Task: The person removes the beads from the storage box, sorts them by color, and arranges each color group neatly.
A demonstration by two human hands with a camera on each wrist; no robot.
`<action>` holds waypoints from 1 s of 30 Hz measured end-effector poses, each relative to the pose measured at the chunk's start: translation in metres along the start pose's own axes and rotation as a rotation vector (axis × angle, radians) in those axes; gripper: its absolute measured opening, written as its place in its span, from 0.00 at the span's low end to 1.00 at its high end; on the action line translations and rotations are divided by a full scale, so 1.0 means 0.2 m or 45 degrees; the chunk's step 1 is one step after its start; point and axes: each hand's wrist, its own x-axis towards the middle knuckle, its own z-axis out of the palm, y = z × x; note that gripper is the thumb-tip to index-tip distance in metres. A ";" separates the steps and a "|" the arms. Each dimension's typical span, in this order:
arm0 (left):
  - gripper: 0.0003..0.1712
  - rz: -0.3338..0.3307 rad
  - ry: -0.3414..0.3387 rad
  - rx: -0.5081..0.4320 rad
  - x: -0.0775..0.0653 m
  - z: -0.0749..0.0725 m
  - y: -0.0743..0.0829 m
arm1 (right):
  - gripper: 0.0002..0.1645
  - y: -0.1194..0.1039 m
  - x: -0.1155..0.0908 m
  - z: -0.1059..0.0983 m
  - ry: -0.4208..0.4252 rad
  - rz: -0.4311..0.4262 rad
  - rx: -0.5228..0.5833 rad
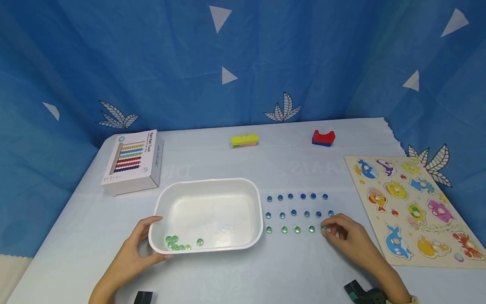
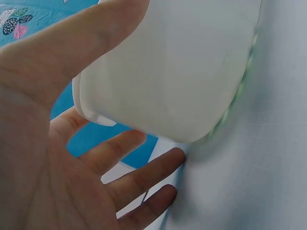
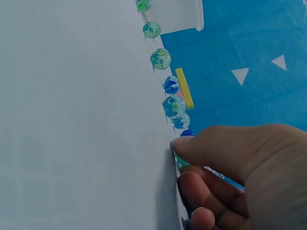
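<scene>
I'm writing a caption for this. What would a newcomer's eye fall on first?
Probably the white tray, left of centre in the head view, with green marbles along its near side. Right of it, two blue rows and a green row of marbles stand out, the right grip at the green row's right end. At far right, a board shows colourful sea creatures.
</scene>
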 end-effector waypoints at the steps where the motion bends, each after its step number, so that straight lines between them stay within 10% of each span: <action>1: 0.51 0.000 0.000 0.000 0.00 0.00 0.00 | 0.12 0.00 0.00 0.00 -0.001 0.002 0.002; 30: 0.51 -0.005 0.013 0.017 -0.01 0.00 0.00 | 0.17 -0.04 0.00 -0.06 -0.070 -0.043 -0.042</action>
